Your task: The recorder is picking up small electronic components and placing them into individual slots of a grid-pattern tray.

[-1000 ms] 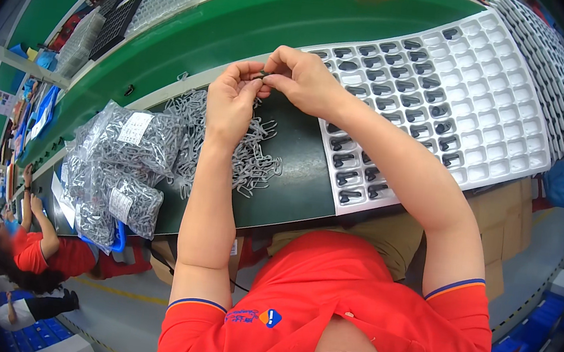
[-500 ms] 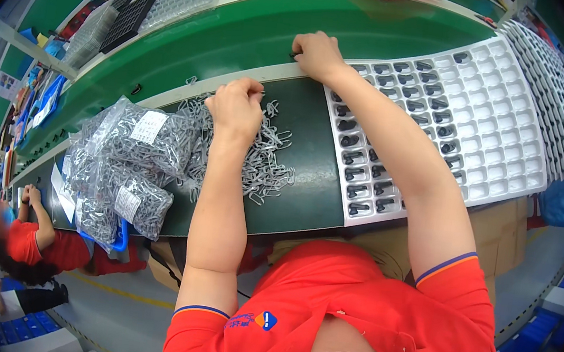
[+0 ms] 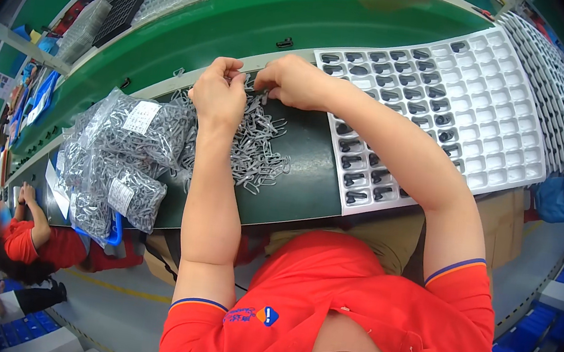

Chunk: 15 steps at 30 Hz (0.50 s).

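Note:
My left hand (image 3: 218, 99) is over the back of a loose pile of grey bent-wire clips (image 3: 257, 152). Its fingers are closed in a pinch, and whatever lies between them is hidden. Close on its right is my right hand (image 3: 299, 83), at the pile's upper right edge. The fingers of that hand are curled in, with a small grey bit by the fingertips that I cannot make out. Beyond my hands, a black part (image 3: 284, 42) lies on the green belt (image 3: 257, 24). A white compartment tray (image 3: 491, 141), its left half filled with black parts, lies under and beyond my right forearm.
Clear bags of grey clips (image 3: 125, 144) are heaped left of the pile, partly over a blue bin (image 3: 105, 234). Stacked white trays (image 3: 548, 95) stand at the right. Another person (image 3: 42, 239) works farther left along the bench. Black trays (image 3: 123, 15) rest across the belt.
My right hand has left the black part on the belt and come down and left to the clip pile, beside my left hand. My left hand stays over the pile, fingers still closed.

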### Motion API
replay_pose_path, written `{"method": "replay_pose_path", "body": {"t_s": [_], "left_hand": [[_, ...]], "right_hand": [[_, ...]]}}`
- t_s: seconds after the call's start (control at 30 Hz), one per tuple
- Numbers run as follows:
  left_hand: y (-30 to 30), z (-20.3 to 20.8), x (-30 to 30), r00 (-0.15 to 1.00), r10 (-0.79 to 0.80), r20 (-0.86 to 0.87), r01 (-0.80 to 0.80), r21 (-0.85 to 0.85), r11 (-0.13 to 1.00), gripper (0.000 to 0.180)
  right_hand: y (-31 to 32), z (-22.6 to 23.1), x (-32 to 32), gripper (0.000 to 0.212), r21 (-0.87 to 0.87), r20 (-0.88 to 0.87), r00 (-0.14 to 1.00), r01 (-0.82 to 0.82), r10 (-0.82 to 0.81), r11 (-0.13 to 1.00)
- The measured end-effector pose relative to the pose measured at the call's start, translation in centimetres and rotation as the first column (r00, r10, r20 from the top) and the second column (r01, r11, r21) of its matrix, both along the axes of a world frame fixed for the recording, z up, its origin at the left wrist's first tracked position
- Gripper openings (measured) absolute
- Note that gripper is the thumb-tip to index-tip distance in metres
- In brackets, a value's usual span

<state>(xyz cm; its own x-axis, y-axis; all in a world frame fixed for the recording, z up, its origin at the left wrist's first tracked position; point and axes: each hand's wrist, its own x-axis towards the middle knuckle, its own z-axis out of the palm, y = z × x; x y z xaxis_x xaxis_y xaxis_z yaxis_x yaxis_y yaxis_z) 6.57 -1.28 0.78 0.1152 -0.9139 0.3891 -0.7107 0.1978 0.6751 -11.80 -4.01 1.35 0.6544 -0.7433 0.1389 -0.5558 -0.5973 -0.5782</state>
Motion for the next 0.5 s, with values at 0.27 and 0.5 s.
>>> {"method": "replay_pose_path", "body": {"t_s": [0.27, 0.5], "left_hand": [[0.5, 0.6, -0.4, 0.974, -0.108, -0.198, 0.095, -0.071, 0.993, 0.014], [1.9, 1.7, -3.2, 0.945, -0.144, -0.293, 0.029, -0.365, 0.931, 0.011]], "right_hand": [[0.7, 0.6, -1.1, 0.018, 0.240, 0.209, 0.972, 0.052, -0.104, 0.969], [0.3, 0.0, -2.3, 0.019, 0.327, 0.415, 0.893, 0.033, -0.174, 0.945]]}}
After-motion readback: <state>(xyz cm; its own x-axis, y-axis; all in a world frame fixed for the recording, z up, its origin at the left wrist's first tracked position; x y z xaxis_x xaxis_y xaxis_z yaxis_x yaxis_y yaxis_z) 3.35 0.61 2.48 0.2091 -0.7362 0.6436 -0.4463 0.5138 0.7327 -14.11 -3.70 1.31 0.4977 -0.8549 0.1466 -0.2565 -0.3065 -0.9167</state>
